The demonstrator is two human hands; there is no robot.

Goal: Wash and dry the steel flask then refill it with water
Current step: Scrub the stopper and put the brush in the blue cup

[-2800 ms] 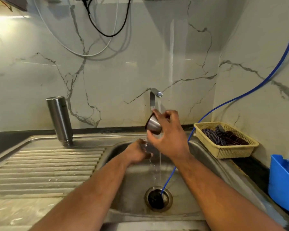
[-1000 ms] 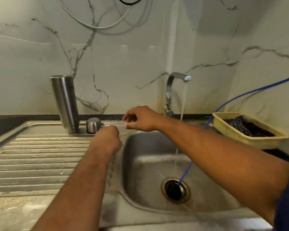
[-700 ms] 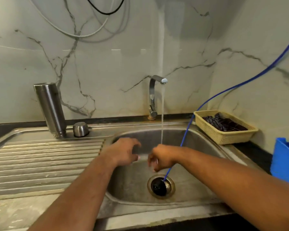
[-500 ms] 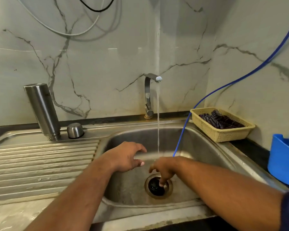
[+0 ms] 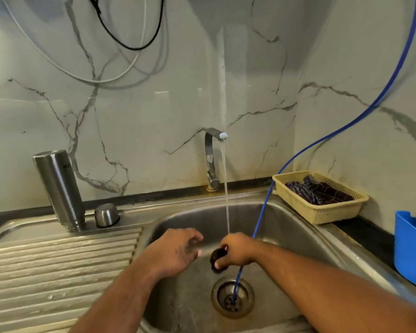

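Note:
The steel flask (image 5: 59,188) stands upside down at the back left of the drainboard, beside its steel cup lid (image 5: 106,215), also mouth down. Over the sink basin (image 5: 286,227), my right hand (image 5: 235,251) grips a small dark round piece (image 5: 217,258) just under the running water stream (image 5: 226,188) from the tap (image 5: 211,159). My left hand (image 5: 175,251) hovers to its left with loose spread fingers, holding nothing.
A blue hose (image 5: 262,219) runs from the upper right down into the drain (image 5: 232,298). At the right stands a yellow basket (image 5: 322,210) holding a dark cloth (image 5: 317,192), with a blue tub (image 5: 411,248) at the right edge. The ribbed drainboard (image 5: 58,267) lies left.
The steel cup went from my right hand to beside the flask. My right hand then reached to the drain and lifted the dark piece up to the water stream.

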